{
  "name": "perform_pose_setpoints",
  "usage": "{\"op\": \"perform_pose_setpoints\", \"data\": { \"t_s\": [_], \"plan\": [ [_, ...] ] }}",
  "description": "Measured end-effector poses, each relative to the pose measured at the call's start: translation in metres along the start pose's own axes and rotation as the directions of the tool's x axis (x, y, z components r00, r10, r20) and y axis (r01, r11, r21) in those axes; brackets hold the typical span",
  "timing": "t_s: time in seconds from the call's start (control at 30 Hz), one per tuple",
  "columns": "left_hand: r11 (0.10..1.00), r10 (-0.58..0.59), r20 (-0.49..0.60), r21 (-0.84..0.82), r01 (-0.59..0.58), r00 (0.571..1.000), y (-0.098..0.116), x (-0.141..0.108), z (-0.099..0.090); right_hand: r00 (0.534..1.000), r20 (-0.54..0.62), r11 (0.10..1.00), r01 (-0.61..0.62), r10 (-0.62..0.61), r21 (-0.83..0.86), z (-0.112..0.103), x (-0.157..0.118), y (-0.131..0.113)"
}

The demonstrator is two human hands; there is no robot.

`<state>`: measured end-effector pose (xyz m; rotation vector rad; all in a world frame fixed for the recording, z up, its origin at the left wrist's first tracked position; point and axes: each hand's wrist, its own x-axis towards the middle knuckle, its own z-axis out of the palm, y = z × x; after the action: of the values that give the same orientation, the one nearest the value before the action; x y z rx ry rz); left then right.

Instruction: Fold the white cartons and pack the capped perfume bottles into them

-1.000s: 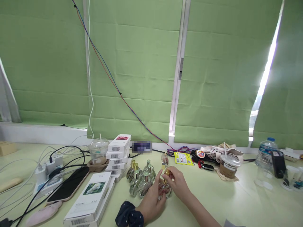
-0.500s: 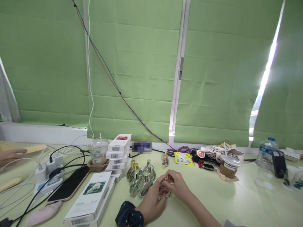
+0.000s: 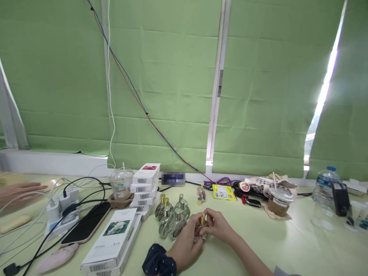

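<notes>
Bottle (image 3: 202, 221): partly hidden behind left hand (image 3: 189, 242), right hand (image 3: 219, 227) | co-worker's hand (image 3: 21, 194): blurred, cut by left edge

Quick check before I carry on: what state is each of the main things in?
Glass bottle: between both hands, gold top showing.
Left hand: around the bottle.
Right hand: at the gold top.
Bottle cluster: standing, tops on.
Tall box stack: piled, top box shut.
Phone: face up, screen dark.
Cup on the right: lid on, straw in.
Water bottle: upright, blue cap on.
Blinds: lowered.

Six clustered bottles (image 3: 165, 227), two straws (image 3: 274, 180)
</notes>
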<state>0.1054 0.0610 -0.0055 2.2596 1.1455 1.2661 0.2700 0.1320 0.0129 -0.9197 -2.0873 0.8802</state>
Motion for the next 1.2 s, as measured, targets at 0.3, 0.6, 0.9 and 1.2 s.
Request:
{"op": "perform_pose_setpoints", "data": {
  "t_s": [0.3, 0.6, 0.9, 1.2],
  "plan": [
    [0.924, 0.144, 0.006, 0.357, -0.136, 0.99, 0.002, -0.007, 0.0, 0.991, -0.124, 0.998, -0.046, 0.051, 0.039, 0.021, 0.003, 0.021],
    [0.968, 0.058, 0.137, 0.233, -0.09, 0.989, 0.013, -0.001, -0.003, 0.991, -0.131, 1.0, -0.005, 0.007, 0.016, 0.021, 0.001, 0.034],
    [0.964, -0.132, 0.174, 0.254, 0.085, 0.976, -0.006, -0.005, 0.004, 0.941, -0.327, 0.985, -0.129, 0.086, -0.112, 0.024, 0.022, 0.056],
    [0.933, -0.248, 0.223, 0.315, 0.171, 0.943, -0.011, -0.003, 0.007, 0.961, -0.256, 0.932, -0.186, 0.106, -0.311, 0.032, 0.073, 0.052]
  ]
}}
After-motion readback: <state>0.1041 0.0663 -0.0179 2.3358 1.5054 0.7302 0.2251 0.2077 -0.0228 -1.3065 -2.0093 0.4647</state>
